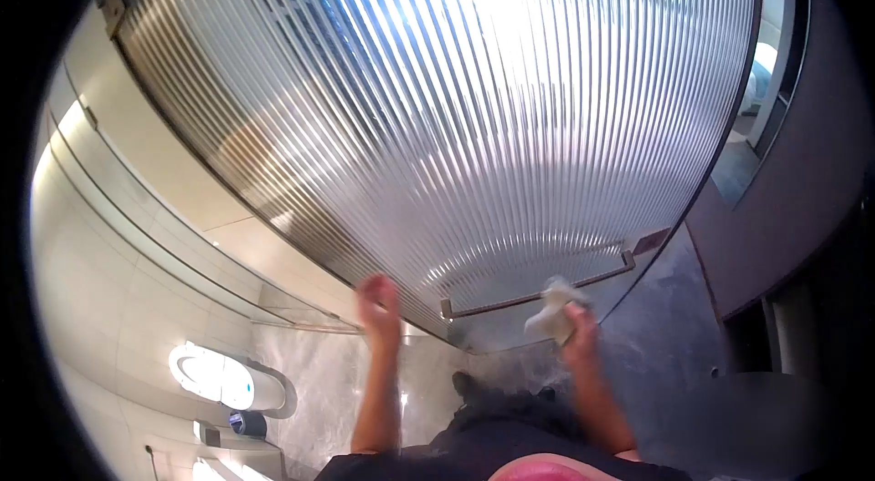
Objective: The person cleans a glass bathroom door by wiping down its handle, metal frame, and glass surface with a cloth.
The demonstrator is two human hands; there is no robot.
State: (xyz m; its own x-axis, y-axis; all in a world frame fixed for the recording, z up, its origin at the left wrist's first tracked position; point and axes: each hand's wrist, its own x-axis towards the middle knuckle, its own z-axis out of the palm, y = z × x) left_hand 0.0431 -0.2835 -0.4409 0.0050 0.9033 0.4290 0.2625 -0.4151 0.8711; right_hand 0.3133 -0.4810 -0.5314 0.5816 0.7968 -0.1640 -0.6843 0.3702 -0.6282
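Observation:
A large ribbed glass door (474,153) with a dark frame fills the view in front of me. My right hand (581,335) is closed around a crumpled white cloth (550,315), held near the door's metal bar handle (538,296). Close to the lower left edge of the door is my left hand (378,306), raised and a little blurred. Its fingers are loosely bent with a gap beside the thumb, and I see nothing in it. Whether it touches the door edge I cannot tell.
To the lower left, a white toilet (228,378) stands by the wall, with a dark bin (247,424) beside it. Grey floor (319,381) lies below. A dark wall panel (784,199) and a mirror-like strip (756,117) are on the right.

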